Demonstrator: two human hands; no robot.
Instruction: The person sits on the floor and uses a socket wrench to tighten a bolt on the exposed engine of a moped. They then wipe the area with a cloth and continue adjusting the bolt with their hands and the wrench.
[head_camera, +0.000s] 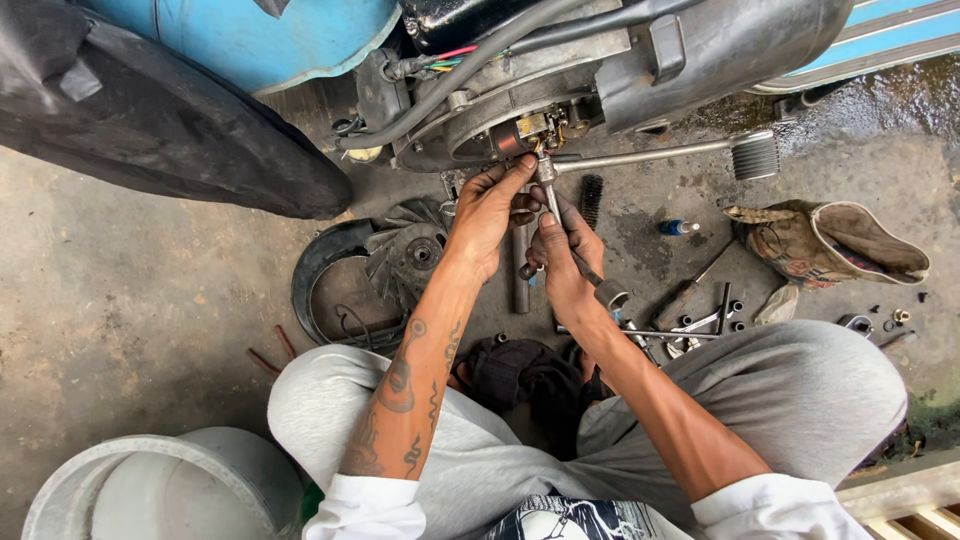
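Observation:
I crouch at the open side of a scooter engine (520, 110). My left hand (487, 215) reaches up to the engine, its fingers pinched round the top of a metal T-handle socket wrench (548, 195) where it meets the engine's exposed stator. Just below, my right hand (562, 262) is closed around the wrench's shaft, and the crossbar's socket end (611, 294) sticks out to the right of it. The kick-start lever (680, 153) juts out to the right above my hands.
A removed black fan cover and cooling fan (385, 268) lie on the concrete at left. Loose wrenches, sockets and bolts (700, 320) are scattered at right, beside a small blue bottle (678, 228) and a worn shoe (825, 245). A grey bucket (160, 485) stands at lower left.

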